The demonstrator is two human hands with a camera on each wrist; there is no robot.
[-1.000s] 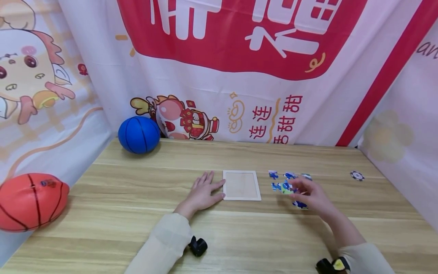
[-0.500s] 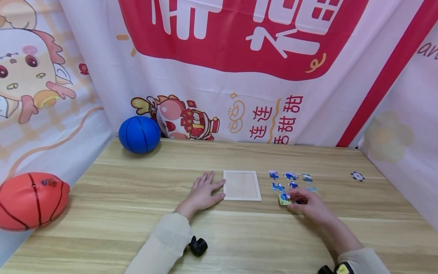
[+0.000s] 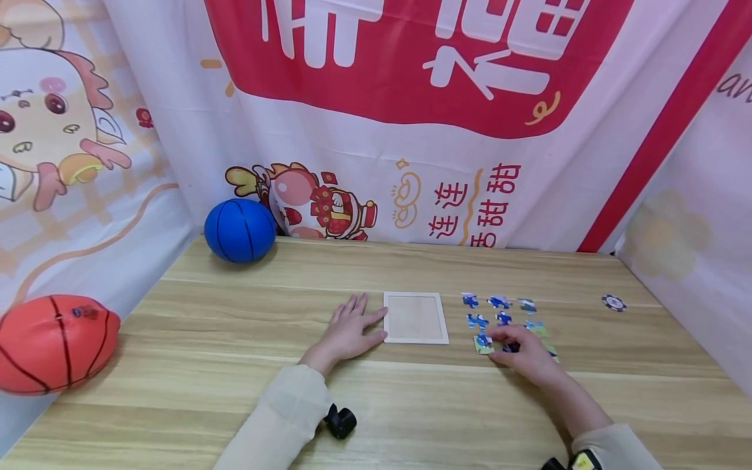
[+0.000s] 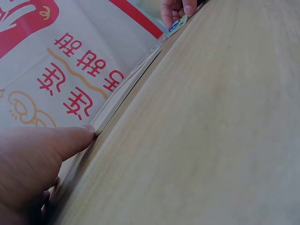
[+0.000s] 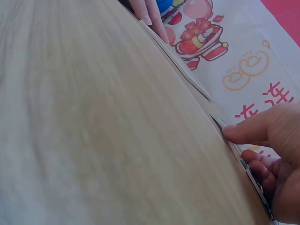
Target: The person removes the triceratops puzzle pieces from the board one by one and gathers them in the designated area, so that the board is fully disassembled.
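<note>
My left hand [image 3: 351, 331] lies flat with spread fingers at the left side of the square wooden puzzle tray [image 3: 415, 318]. Its thumb and a fingertip touch the tray's pale rim. With thumb and fingers, my right hand [image 3: 531, 356] pinches the right edge of a blue and green jigsaw piece [image 3: 484, 344], which is down at table level. Other loose jigsaw pieces [image 3: 499, 301] lie in rough rows behind and around that hand, several partly covered by it. In the right wrist view, the thumb [image 5: 248, 127] touches the piece's thin edge.
A blue ball [image 3: 239, 231] sits at the back left and a red ball [image 3: 55, 344] at the left edge. A round chip [image 3: 613, 302] lies at the right of the wooden table [image 3: 411, 418]. Printed cloth [image 3: 376, 143] hangs behind.
My right hand has brought the jigsaw piece toward the front and slightly left, from over the other pieces down to the front row. My left hand and the tray have stayed put.
</note>
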